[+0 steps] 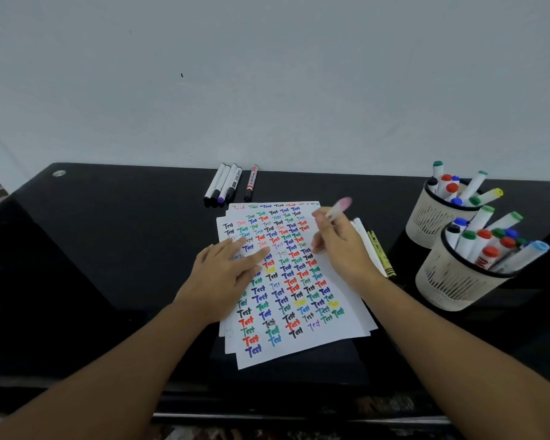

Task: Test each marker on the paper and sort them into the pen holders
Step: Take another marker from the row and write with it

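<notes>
A stack of white paper [337, 315] covered with rows of coloured "Test" words lies in the middle of the black desk. My left hand [223, 277] presses flat on its left side, fingers straight. My right hand [340, 246] grips a pink-ended marker [340, 207] in a writing hold, tip down on the upper right of the sheet; the tip is hidden by my fingers. Two beige mesh pen holders stand at the right: the far one [432, 220] and the near one [451, 281], both full of capped markers.
Several loose markers [224, 185] and a red-labelled marker [251, 184] lie at the desk's back edge by the white wall. A white marker [367, 239] and a yellow-green crayon [382, 255] lie just right of the paper. The desk [108, 249] is glossy black.
</notes>
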